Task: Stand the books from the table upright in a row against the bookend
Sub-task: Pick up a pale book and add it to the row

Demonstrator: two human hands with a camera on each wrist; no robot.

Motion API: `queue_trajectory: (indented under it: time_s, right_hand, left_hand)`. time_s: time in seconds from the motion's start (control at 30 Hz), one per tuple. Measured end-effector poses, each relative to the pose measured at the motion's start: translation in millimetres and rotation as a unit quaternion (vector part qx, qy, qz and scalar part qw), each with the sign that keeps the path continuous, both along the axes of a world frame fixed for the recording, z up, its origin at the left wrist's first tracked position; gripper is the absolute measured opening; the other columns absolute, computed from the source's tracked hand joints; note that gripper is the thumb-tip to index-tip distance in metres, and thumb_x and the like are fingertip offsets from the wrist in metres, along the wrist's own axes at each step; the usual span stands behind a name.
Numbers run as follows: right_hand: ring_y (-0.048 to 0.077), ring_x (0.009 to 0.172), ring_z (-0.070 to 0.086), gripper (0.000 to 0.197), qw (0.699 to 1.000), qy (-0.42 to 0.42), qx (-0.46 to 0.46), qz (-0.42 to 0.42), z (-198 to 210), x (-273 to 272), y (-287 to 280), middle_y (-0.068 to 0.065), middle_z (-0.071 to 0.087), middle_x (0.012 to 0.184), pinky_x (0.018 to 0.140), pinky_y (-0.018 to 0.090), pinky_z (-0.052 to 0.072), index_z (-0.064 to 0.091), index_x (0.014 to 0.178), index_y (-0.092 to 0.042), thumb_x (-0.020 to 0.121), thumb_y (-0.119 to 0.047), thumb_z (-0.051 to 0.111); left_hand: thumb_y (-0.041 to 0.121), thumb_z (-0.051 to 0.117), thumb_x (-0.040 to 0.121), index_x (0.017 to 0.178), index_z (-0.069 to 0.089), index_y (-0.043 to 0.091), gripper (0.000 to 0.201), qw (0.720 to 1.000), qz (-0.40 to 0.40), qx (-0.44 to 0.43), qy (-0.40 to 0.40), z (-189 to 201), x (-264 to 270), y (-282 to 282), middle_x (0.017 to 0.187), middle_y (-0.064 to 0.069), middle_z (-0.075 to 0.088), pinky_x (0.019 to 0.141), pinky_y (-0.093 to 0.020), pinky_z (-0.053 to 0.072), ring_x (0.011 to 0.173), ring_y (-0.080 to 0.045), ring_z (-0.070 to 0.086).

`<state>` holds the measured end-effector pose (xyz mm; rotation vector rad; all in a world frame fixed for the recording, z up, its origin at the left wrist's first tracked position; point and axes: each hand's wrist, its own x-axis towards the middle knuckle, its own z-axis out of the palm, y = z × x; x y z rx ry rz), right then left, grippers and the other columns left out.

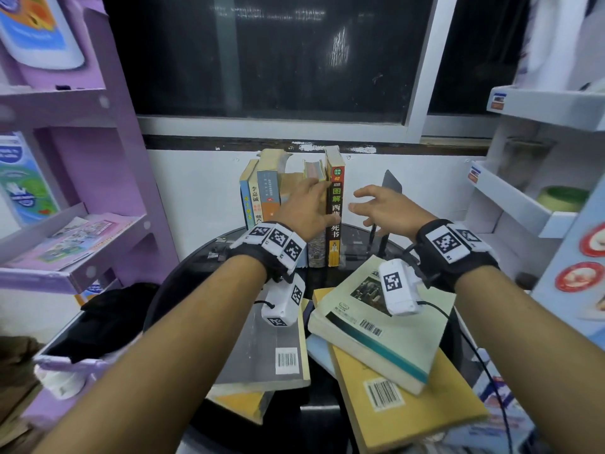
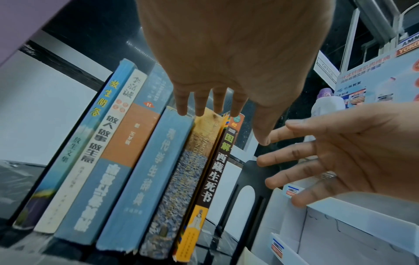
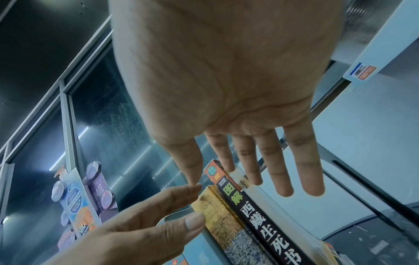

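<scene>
Row (image 1: pixel 291 204) of six books upright at far side of counter (image 1: pixel 196 257), leaning left. Left hand (image 1: pixel 304 208) flat on row tops, grip released. Right hand (image 1: pixel 386 208) spread beside black book (image 1: pixel 335 211), grasping nothing. Bookend (image 1: pixel 391 185) stands apart right: unsupported row may topple. More books (image 1: pixel 376 326) flat nearby.

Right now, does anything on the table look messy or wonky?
Yes. The upright row leans left instead of standing straight, and the black bookend on the right stands apart from it. In front, several books lie flat in a crooked, overlapping pile. The left hand touches the row's tops.
</scene>
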<state>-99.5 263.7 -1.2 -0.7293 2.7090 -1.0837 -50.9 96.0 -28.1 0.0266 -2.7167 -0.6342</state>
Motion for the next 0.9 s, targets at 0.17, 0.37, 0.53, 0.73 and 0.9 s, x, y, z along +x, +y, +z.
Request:
queue_trajectory:
  time_s: [0.17, 0.37, 0.53, 0.73, 0.9]
  right_hand:
    - [0.022, 0.113, 0.054, 0.050, 0.999, -0.004, 0.049, -0.020, -12.8, 13.6, 24.4, 0.005, 0.052, 0.136, 0.099, 0.042, 0.046, 0.047, 0.136, -0.023, 0.092, -0.047, 0.054]
    - [0.022, 0.111, 0.052, 0.049, 0.993, -0.033, 0.104, -0.051, -30.0, 28.9, 54.5, 0.005, 0.054, 0.130, 0.092, 0.038, 0.047, 0.051, 0.131, -0.018, 0.093, -0.048, 0.054]
    - [0.020, 0.108, 0.049, 0.049, 0.986, -0.063, 0.133, -0.076, -43.8, 33.5, 78.0, 0.004, 0.052, 0.131, 0.083, 0.031, 0.039, 0.053, 0.129, -0.016, 0.092, -0.047, 0.056]
    - [0.029, 0.123, 0.047, 0.047, 0.978, -0.104, 0.152, -0.094, -57.6, 42.2, 91.4, 0.007, 0.052, 0.129, 0.104, 0.039, 0.038, 0.057, 0.127, -0.007, 0.095, -0.041, 0.054]
    - [0.029, 0.123, 0.048, 0.052, 0.976, -0.106, 0.153, -0.115, -69.2, 44.7, 98.0, 0.013, 0.051, 0.134, 0.105, 0.040, 0.038, 0.052, 0.132, -0.003, 0.094, -0.038, 0.057]
  left_hand:
    - [0.041, 0.059, 0.091, 0.151, 0.021, 0.016, 0.076, 0.998, -0.017, 0.019, -0.061, -6.0, 18.1, 19.3, 0.157, -0.007, 0.018, 0.113, -0.041, 0.029, 0.141, -0.026, 0.028]
    - [0.052, 0.056, 0.089, 0.152, 0.015, 0.019, 0.082, 0.973, -0.027, 0.037, -0.226, -24.6, 30.3, 42.8, 0.158, -0.008, 0.020, 0.113, -0.043, 0.029, 0.140, -0.028, 0.030]
    - [0.052, 0.051, 0.092, 0.153, 0.013, 0.021, 0.078, 0.951, -0.033, 0.038, -0.306, -33.0, 41.8, 55.3, 0.157, -0.007, 0.025, 0.111, -0.041, 0.032, 0.138, -0.030, 0.034]
    - [0.046, 0.055, 0.093, 0.142, 0.037, 0.013, 0.062, 0.938, -0.046, 0.018, -0.342, -40.3, 51.9, 63.6, 0.138, -0.008, 0.049, 0.093, -0.033, 0.041, 0.119, -0.026, 0.051]
    - [0.047, 0.065, 0.085, 0.129, 0.049, 0.017, 0.056, 0.941, -0.033, 0.014, -0.335, -50.4, 51.9, 58.6, 0.125, -0.005, 0.057, 0.084, -0.030, 0.044, 0.104, -0.021, 0.055]
